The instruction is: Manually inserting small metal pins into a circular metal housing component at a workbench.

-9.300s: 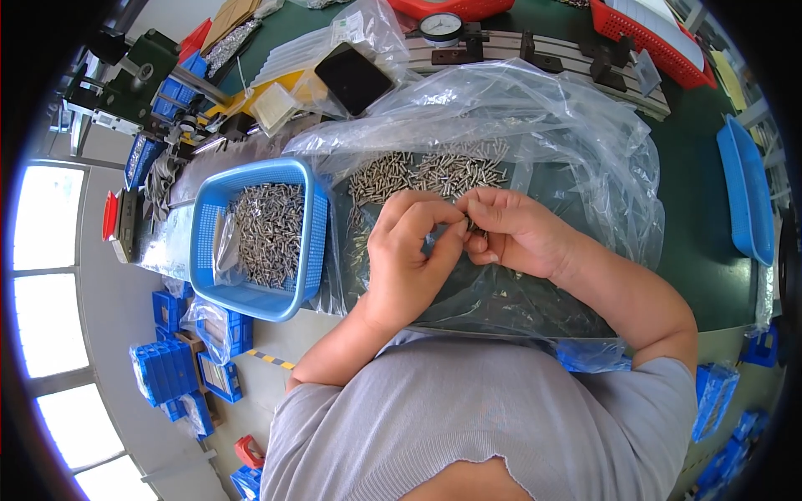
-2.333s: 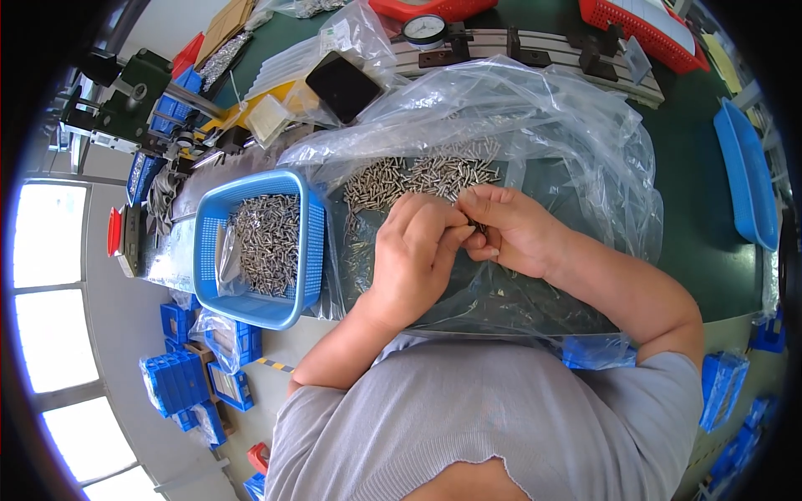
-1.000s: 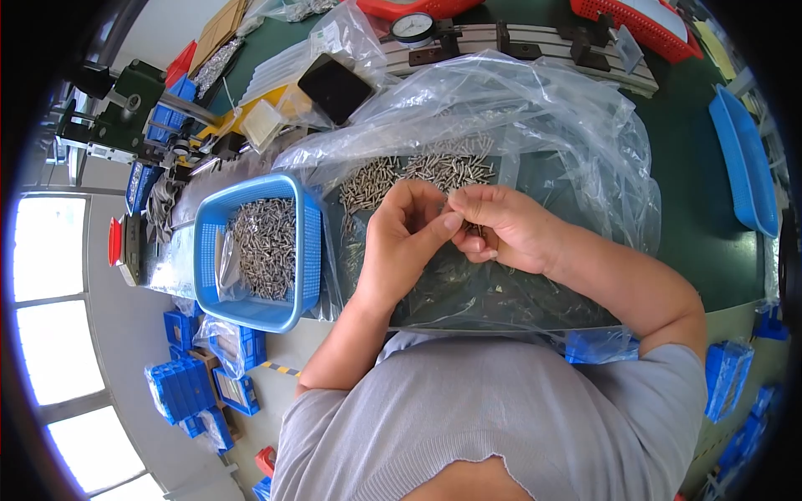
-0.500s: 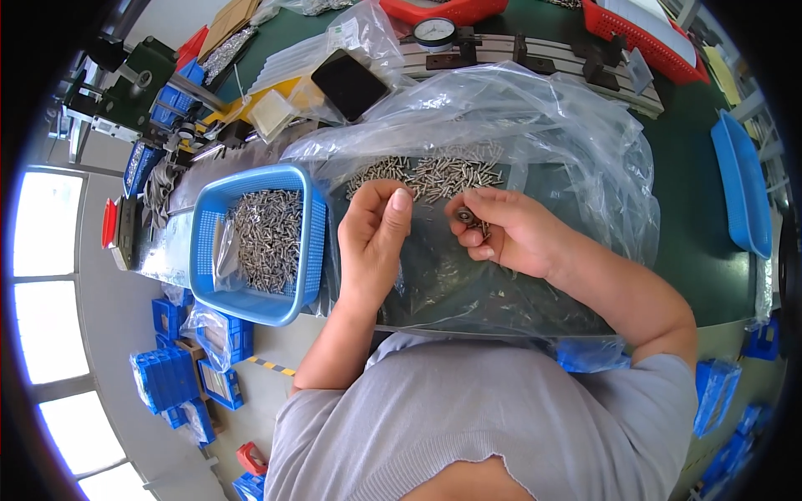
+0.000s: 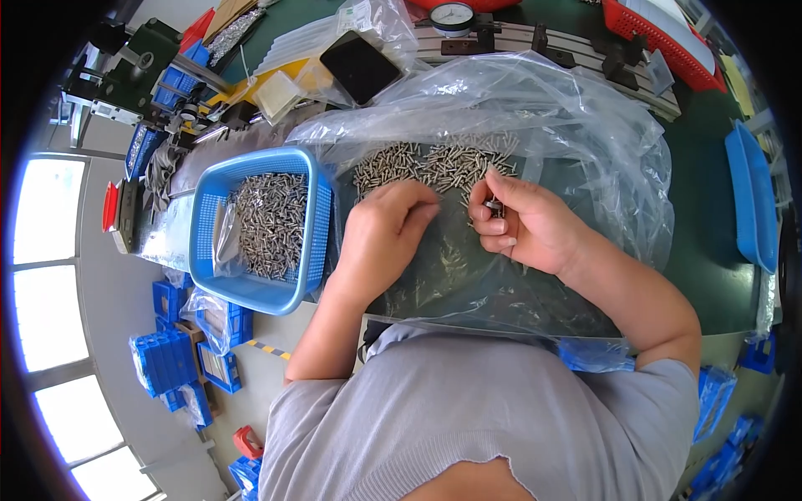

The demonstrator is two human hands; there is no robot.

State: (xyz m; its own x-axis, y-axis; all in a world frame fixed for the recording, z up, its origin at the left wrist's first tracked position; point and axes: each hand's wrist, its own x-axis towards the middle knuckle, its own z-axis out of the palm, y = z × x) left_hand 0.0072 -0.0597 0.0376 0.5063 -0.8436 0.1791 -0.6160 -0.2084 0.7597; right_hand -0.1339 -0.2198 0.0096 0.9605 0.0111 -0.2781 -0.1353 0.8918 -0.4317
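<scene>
My right hand point(image 5: 528, 219) is closed around a small round dark metal piece point(image 5: 494, 207), held between thumb and curled fingers above the plastic sheet. To its left, my left hand point(image 5: 386, 232) hovers at the near edge of a pile of small metal pins point(image 5: 455, 169), its fingers bent down and the thumb close to them. Whatever is between those fingertips is hidden or too small to make out. The pins lie loose on a clear plastic bag sheet point(image 5: 576, 159) spread over the green table. Beside my left hand stands a blue basket point(image 5: 316, 225) with many similar pins point(image 5: 269, 221) in it.
A black phone-like slab point(image 5: 361, 67) lies beyond the basket. Farther back are a dial gauge point(image 5: 452, 17) on a metal rail point(image 5: 585, 63) and a red basket point(image 5: 668, 42). A blue tray point(image 5: 751, 196) sits at the right; a green machine point(image 5: 146, 63) is at far left.
My left hand has turned its fingers down and shifted right, toward the pins. My right hand has moved slightly right, still holding the round piece. The whole view has shifted slightly.
</scene>
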